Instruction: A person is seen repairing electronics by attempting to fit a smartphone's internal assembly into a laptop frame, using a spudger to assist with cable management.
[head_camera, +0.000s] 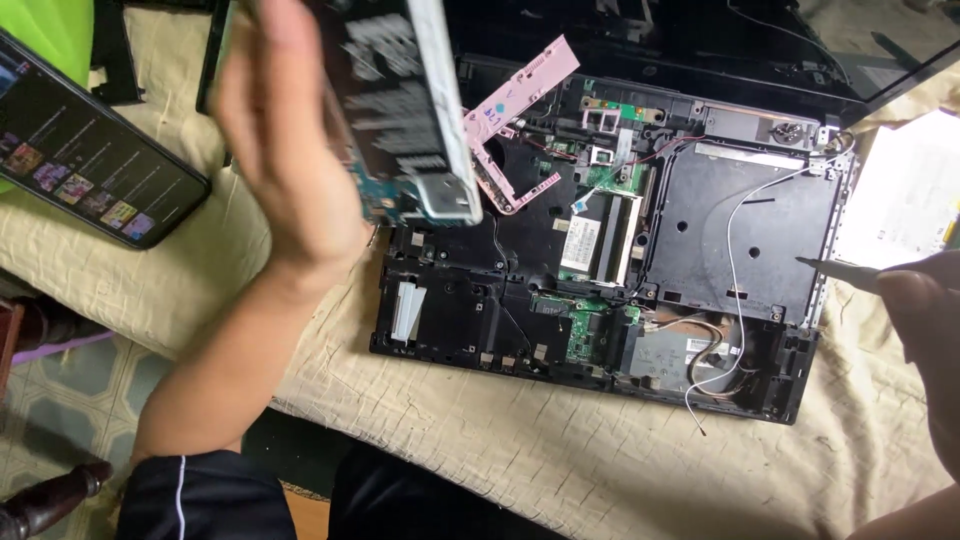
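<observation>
An opened black laptop base (700, 215) lies on a cream cloth, its green circuit boards and loose white wire (735, 285) exposed. My left hand (285, 170) is raised above the laptop's left side and grips a flat hard drive (415, 110) with a metal bracket, blurred by motion. My right hand (925, 330) sits at the right edge and holds a thin pointed tool (835, 266), whose tip touches the right side of the laptop's empty bay. A pink bracket (520, 100) lies tilted across the upper left of the base.
A smartphone (85, 150) with a lit screen lies at the left on the cloth (560, 450). The laptop's dark screen (700, 40) lies flat at the back. A bright white sheet (905, 200) lies at the right. A tiled floor (60, 390) shows below left.
</observation>
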